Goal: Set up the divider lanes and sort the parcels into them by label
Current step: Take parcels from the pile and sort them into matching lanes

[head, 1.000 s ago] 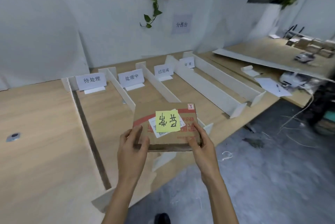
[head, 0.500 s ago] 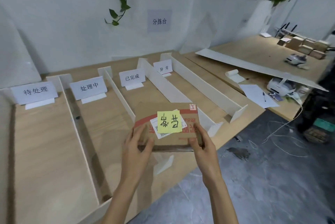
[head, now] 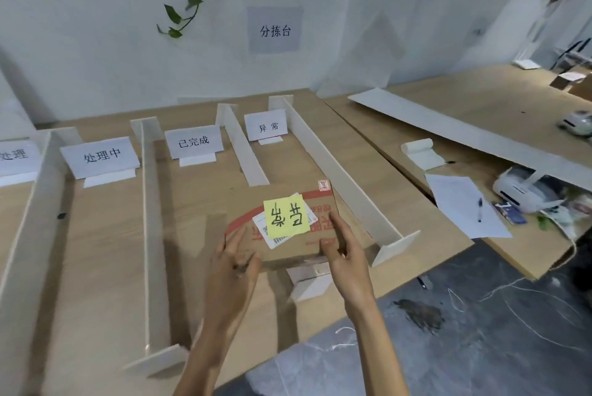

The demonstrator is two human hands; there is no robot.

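- I hold the parcel [head: 288, 235], a flat brown carton, between both hands, above the front edge of the table [head: 105, 251].
- My left hand [head: 235, 264] grips its near-left corner, with the fingers [head: 238, 240] curled close together onto the top face.
- My right hand [head: 346, 254] clamps the near-right corner. The index finger lies straight along the right side of the top and the thumb presses at the near edge.
- The yellow note [head: 286, 217] sits mid-top, between my two hands and apart from both. Its writing is upside down to me.
- The note overlaps a white label [head: 267, 232] stuck to the carton.
- The parcel hides the near stretch of the short divider [head: 243, 152]. A white foot [head: 309, 282] shows just below the carton's near edge.
- The parcel's right side is just beside the long divider [head: 339, 184]. Between these two dividers, at the far end, stands the "异常" sign [head: 268, 127].
- I cannot tell whether the carton rests on the short divider or hangs clear of it.
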